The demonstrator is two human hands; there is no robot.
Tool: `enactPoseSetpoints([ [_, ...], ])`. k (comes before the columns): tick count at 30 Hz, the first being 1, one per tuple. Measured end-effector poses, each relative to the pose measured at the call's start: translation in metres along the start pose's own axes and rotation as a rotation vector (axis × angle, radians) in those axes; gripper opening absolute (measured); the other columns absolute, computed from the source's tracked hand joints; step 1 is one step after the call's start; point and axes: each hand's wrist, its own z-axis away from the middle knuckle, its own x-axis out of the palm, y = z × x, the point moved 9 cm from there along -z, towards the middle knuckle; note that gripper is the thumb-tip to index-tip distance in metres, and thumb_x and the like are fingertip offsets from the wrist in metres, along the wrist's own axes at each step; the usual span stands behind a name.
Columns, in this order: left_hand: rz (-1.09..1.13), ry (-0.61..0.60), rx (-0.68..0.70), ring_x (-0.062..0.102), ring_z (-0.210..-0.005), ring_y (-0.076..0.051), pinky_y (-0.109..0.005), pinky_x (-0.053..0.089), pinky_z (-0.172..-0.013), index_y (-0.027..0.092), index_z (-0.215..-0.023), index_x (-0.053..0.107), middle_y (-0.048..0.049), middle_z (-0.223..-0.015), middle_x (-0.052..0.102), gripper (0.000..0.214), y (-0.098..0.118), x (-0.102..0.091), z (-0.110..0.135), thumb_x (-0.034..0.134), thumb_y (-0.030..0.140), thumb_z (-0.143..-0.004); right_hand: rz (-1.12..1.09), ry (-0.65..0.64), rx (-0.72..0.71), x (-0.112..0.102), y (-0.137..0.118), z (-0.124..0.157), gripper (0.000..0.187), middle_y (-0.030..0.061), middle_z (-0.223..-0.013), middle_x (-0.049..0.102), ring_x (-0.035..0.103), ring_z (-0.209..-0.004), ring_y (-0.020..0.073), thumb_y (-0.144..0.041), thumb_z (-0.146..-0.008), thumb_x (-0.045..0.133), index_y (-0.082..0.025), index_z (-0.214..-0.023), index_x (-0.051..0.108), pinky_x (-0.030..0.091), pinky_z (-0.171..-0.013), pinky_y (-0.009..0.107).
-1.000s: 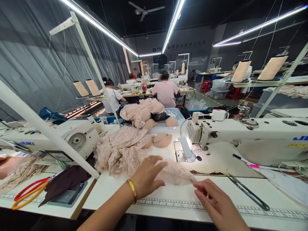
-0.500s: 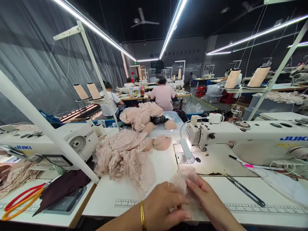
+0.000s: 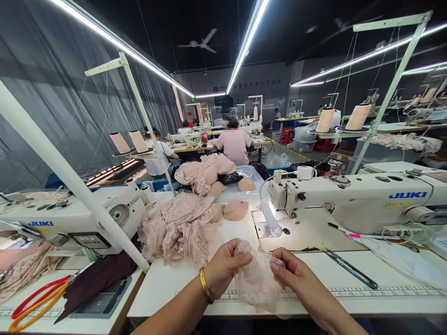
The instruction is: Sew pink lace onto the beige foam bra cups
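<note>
A sheer, pale pink lace piece (image 3: 256,286) hangs between my two hands above the table's front edge. My left hand (image 3: 226,267), with a gold bangle at the wrist, pinches its upper left part between thumb and fingers. On the other side my right hand (image 3: 288,270) grips the upper right edge, fingers closed. The top edge runs between both hands. Just beyond lies a heap of pink lace garments (image 3: 185,223), with stacked bra cups (image 3: 235,210) beside it. The lit needle area of a white sewing machine (image 3: 342,200) is ahead to the right.
Thread snips (image 3: 351,269) and a pen with a pink band (image 3: 354,235) lie at right. Red and orange handled scissors (image 3: 40,298) and dark cloth (image 3: 99,279) are at left, near a second sewing machine (image 3: 77,214). A co-worker in pink (image 3: 233,145) sits ahead.
My left hand, blurred over the lace before, has moved up and left and now pinches it. The lace is spread between both hands. The whole view has shifted slightly.
</note>
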Motion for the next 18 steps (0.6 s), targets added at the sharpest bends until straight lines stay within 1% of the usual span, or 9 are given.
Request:
enactPoseSetpoints([
  [2,-0.088,-0.002,0.015,0.053,-0.070,-0.011,-0.023,0.039,-0.069,0.014,-0.082,0.065,0.0022,-0.074,0.060,0.056,0.004,-0.001,0.002,0.102,0.047,-0.056,-0.052,-0.016,0.022,0.002,0.001,0.001,0.043,-0.0047,-0.077,0.056,0.044,-0.069,0.0132,-0.061,-0.085,0.077,-0.023,-0.085,0.056,0.037,-0.066,0.026],
  [4,-0.156,-0.010,0.011,0.055,-0.074,-0.013,-0.024,0.040,-0.071,0.014,-0.093,0.068,-0.0006,-0.081,0.064,0.062,0.004,-0.001,0.003,0.101,0.051,-0.056,-0.147,-0.058,0.059,0.009,0.000,0.003,0.045,-0.0024,-0.085,0.061,0.053,-0.077,0.0154,-0.061,-0.081,0.081,-0.025,-0.089,0.055,0.037,-0.064,0.025],
  [5,-0.180,-0.016,0.003,0.057,-0.076,-0.014,-0.025,0.040,-0.072,0.014,-0.096,0.068,-0.0022,-0.084,0.066,0.065,0.002,0.001,0.004,0.100,0.053,-0.056,-0.193,-0.089,0.088,0.013,-0.001,0.005,0.048,-0.0010,-0.089,0.063,0.058,-0.082,0.0170,-0.063,-0.079,0.081,-0.025,-0.093,0.055,0.036,-0.062,0.025],
  [7,-0.213,-0.022,-0.005,0.057,-0.075,-0.014,-0.025,0.040,-0.071,0.014,-0.093,0.066,-0.0029,-0.084,0.066,0.064,0.000,0.004,0.003,0.099,0.056,-0.058,-0.269,-0.144,0.152,0.018,0.000,0.005,0.056,0.0007,-0.093,0.067,0.063,-0.084,0.0189,-0.070,-0.078,0.079,-0.028,-0.107,0.056,0.034,-0.061,0.025],
  [8,-0.224,-0.014,-0.003,0.055,-0.072,-0.013,-0.025,0.039,-0.069,0.014,-0.088,0.063,-0.0019,-0.081,0.064,0.063,-0.002,0.005,0.003,0.098,0.057,-0.059,-0.291,-0.164,0.181,0.019,0.002,0.003,0.059,0.0002,-0.092,0.067,0.063,-0.080,0.0181,-0.071,-0.077,0.079,-0.028,-0.112,0.057,0.033,-0.061,0.025],
  [10,-0.238,0.026,0.011,0.050,-0.068,-0.011,-0.023,0.037,-0.066,0.016,-0.083,0.056,0.0018,-0.075,0.059,0.062,-0.004,0.006,0.003,0.097,0.057,-0.060,-0.289,-0.173,0.207,0.012,0.006,-0.004,0.057,-0.0029,-0.085,0.062,0.056,-0.072,0.0146,-0.069,-0.078,0.081,-0.029,-0.113,0.059,0.033,-0.063,0.025],
  [14,-0.256,0.112,0.007,0.044,-0.066,-0.009,-0.021,0.034,-0.062,0.019,-0.086,0.050,0.0058,-0.075,0.051,0.065,-0.011,0.001,0.004,0.096,0.058,-0.061,-0.179,-0.141,0.143,-0.010,0.013,-0.029,0.052,-0.0045,-0.080,0.053,0.044,-0.067,0.0136,-0.067,-0.076,0.083,-0.027,-0.104,0.063,0.034,-0.059,0.024],
  [16,-0.309,0.139,-0.001,0.047,-0.067,-0.010,-0.022,0.036,-0.062,0.020,-0.088,0.049,0.0049,-0.077,0.053,0.064,-0.012,-0.002,0.005,0.090,0.065,-0.067,-0.120,-0.130,0.095,-0.017,0.016,-0.040,0.055,-0.0043,-0.077,0.052,0.043,-0.063,0.0136,-0.071,-0.074,0.082,-0.026,-0.101,0.064,0.035,-0.057,0.025],
  [18,-0.490,0.207,0.072,0.055,-0.073,-0.014,-0.025,0.043,-0.067,0.019,-0.095,0.053,0.0001,-0.085,0.062,0.057,0.001,-0.006,0.006,0.078,0.069,-0.079,-0.068,-0.120,0.053,-0.022,0.020,-0.047,0.058,-0.0044,-0.073,0.051,0.043,-0.058,0.0133,-0.073,-0.073,0.081,-0.025,-0.101,0.063,0.035,-0.054,0.026],
])
